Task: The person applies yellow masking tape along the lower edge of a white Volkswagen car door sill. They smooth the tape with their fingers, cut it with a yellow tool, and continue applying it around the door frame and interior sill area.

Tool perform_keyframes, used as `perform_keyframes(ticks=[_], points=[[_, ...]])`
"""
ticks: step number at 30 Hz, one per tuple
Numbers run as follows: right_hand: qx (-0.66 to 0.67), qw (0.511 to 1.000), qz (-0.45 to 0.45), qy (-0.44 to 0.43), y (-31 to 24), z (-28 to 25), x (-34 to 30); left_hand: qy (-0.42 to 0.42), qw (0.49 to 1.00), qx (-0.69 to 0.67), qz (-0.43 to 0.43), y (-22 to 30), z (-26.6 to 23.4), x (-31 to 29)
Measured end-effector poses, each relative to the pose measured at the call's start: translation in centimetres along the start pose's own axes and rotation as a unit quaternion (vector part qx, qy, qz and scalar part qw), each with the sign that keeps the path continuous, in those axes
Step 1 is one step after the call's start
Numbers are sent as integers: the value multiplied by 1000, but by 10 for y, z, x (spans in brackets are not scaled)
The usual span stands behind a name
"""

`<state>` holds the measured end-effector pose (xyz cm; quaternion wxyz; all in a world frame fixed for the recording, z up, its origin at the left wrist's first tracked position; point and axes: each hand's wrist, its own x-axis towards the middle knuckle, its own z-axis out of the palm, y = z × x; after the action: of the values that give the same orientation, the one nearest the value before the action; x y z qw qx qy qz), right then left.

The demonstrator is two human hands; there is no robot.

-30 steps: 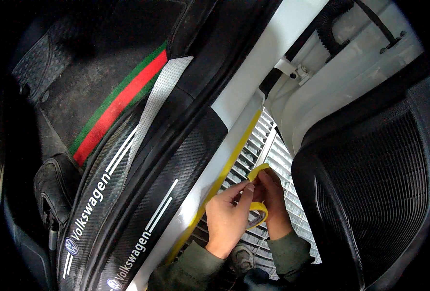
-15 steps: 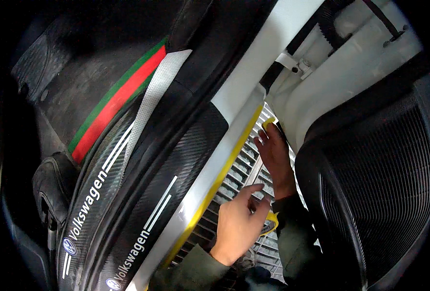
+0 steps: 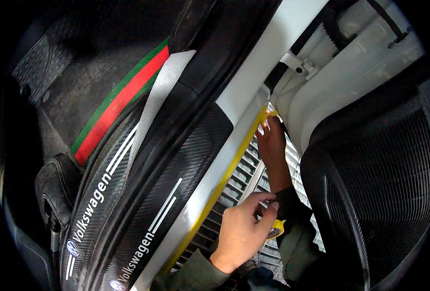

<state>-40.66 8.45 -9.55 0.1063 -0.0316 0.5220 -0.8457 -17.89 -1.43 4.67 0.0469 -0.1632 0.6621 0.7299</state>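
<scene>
A strip of yellow tape runs along the outer edge of the white door sill of a car. My right hand reaches to the sill's far end, its fingertips closed on a short piece of yellow tape beside the strip's end. Nearer to me, my left hand is curled, thumb and forefinger bent toward each other. A roll of yellow tape shows just under its thumb, seemingly held by fingers that are hidden beneath the hand.
The open car door with a black ribbed panel stands close on the right. Black carbon-patterned sill trim lies to the left, with a red and green striped mat edge beyond. A slatted floor grate lies below.
My right hand has brought its tape piece to the far end of the sill's edge. The left hand stays curled near the roll. The whole view has shifted slightly.
</scene>
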Motion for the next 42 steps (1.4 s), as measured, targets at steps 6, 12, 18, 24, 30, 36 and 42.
perform_keyframes(ticks=[6, 12, 18, 24, 30, 36, 42], points=[[-184, 980, -66, 45, -10, 26, -12, 13, 999, -37, 16, -2, 2, 2], [-184, 977, -102, 37, -3, 19, 5, 5, 999, -26, 24, -1, -1, -1], [-191, 974, -111, 43, 1, 20, -14, 21, 999, -41, 15, -2, -8, 0], [-293, 924, -231, 88, 15, 16, 5, 7, 998, -60, 14, 0, -8, -2], [-272, 940, -151, 142, 12, 30, 1, 14, 997, -75, 18, -2, -12, -4], [-190, 950, -190, 160, 12, 41, -15, 9, 997, -73, 13, -1, -12, -2], [-224, 932, -204, 197, -2, 29, -68, 30, 998, -59, 20, 5, -11, -2]])
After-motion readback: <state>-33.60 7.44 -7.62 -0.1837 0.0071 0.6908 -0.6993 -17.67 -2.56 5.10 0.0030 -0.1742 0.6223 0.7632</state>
